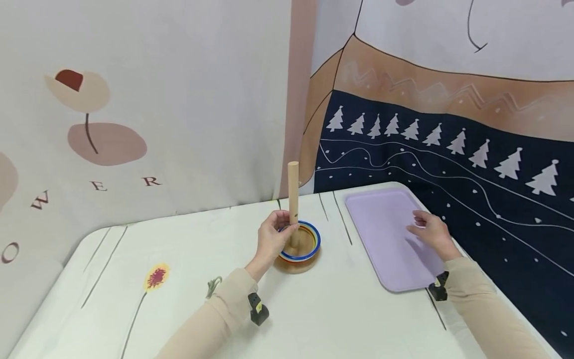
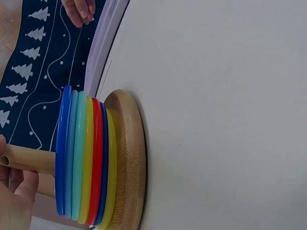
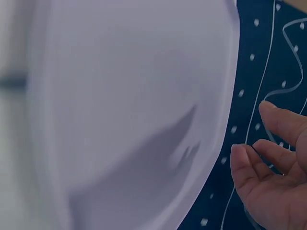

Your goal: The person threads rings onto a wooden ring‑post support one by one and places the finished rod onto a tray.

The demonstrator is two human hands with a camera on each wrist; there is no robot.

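In the head view, my left hand (image 1: 272,237) pinches an upright wooden post (image 1: 293,192) between thumb and fingers, low down near the rings. Several coloured rings (image 1: 316,234) lie stacked around it on a round wooden base (image 1: 296,268). From the left wrist view, the ring stack (image 2: 82,158) runs from blue at the top through teal, yellow and red to yellow against the wooden base (image 2: 130,163). My right hand (image 1: 432,233) hovers over the lilac tray (image 1: 381,234) with loosely bent fingers and nothing in them. Its thumb and fingertips are apart in the right wrist view.
The tray's right side lies along the table edge by a dark cloth (image 1: 475,209) printed with trees. A small green cord-like mark (image 1: 214,286) shows left of the base. A light wall cloth (image 1: 202,124) hangs behind the white table (image 1: 341,319).
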